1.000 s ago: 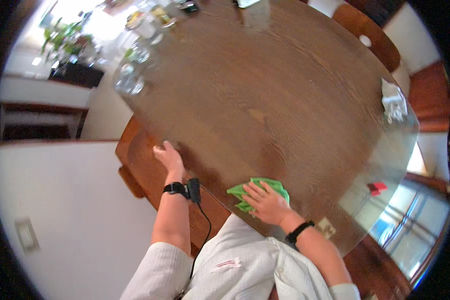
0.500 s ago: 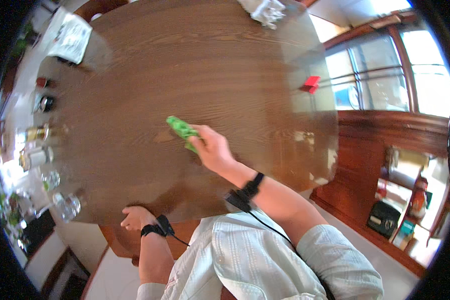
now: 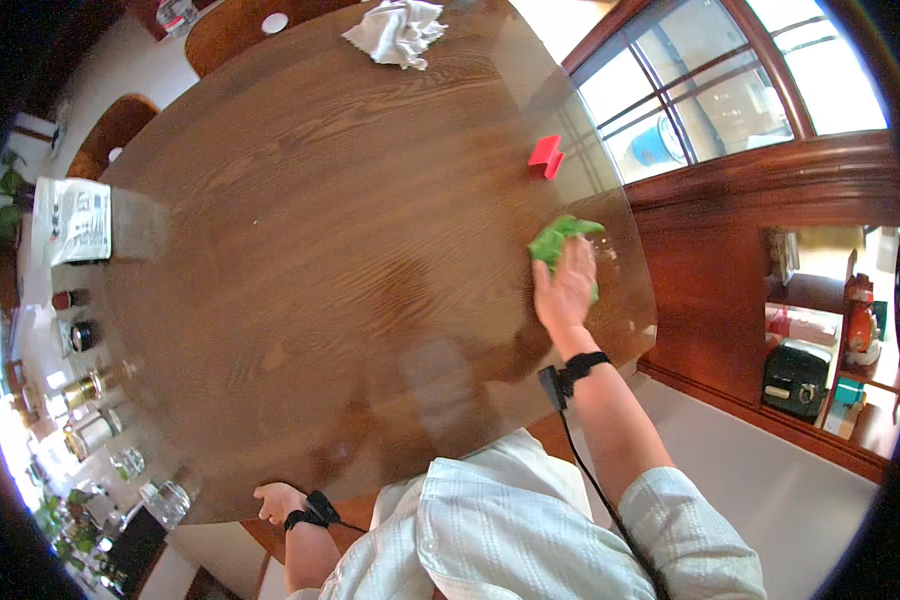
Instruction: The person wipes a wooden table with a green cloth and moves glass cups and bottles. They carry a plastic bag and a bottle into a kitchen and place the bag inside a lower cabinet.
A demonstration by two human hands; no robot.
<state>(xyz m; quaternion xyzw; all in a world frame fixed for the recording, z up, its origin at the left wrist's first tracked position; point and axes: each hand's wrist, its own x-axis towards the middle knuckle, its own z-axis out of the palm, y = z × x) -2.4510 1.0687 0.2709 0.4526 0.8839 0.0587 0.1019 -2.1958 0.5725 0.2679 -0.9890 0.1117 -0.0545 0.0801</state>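
A crumpled green cloth (image 3: pixel 552 240) lies on the brown wood-grained table (image 3: pixel 300 220) near its right side. My right hand (image 3: pixel 568 285) presses down on it with the fingers stretched forward, and the cloth shows around the fingers. At the table's near edge, toward the left, rests my left hand (image 3: pixel 282 502). Its fingers are loosely curled, with nothing visible in them. Just beyond the green cloth stands a red folded piece (image 3: pixel 546 158). A crumpled white cloth (image 3: pixel 398 33) lies at the far edge.
Along the left edge stand a white printed bag (image 3: pixel 80 220), a dark-lidded jar (image 3: pixel 82 336), a bottle (image 3: pixel 80 392) and a clear glass (image 3: pixel 167 503). A wooden cabinet (image 3: pixel 705 290) with glass panes borders the right side. Chairs (image 3: pixel 232 35) line the far side.
My right hand has swept the green cloth from mid-table to the right side. The view has shifted, while my left hand stays by the near edge.
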